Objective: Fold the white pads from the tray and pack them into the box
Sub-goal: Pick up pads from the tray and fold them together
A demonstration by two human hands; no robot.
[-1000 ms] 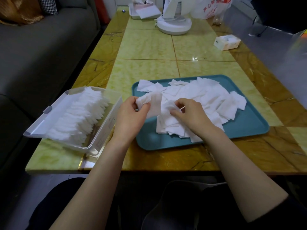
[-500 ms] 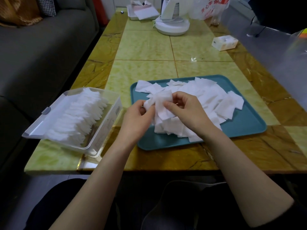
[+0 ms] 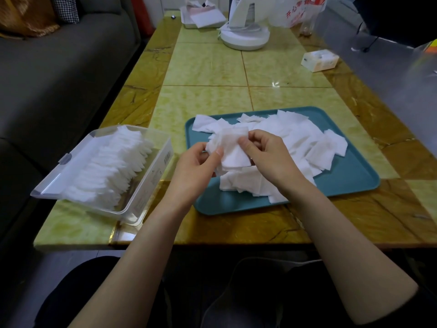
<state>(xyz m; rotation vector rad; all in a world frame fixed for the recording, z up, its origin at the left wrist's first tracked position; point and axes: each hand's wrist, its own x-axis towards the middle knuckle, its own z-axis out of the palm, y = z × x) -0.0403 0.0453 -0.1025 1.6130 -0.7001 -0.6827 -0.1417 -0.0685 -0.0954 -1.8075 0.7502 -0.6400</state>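
Both hands, left hand (image 3: 196, 162) and right hand (image 3: 267, 155), pinch one white pad (image 3: 233, 147) with their fingers above the tray (image 3: 350, 178).

Surroundings: yellow-green tiled bench (image 3: 208, 67), grey sofa (image 3: 59, 67) along its left side.
Far end of bench: round white appliance base (image 3: 244, 36); shallow white tray of papers (image 3: 201, 17) just left of it; white plastic bag with red print (image 3: 298, 13) to its right. Small white carton (image 3: 319, 59) near right edge. On sofa: gold cushion (image 3: 26, 17), houndstooth cushion (image 3: 67, 9) beside it.
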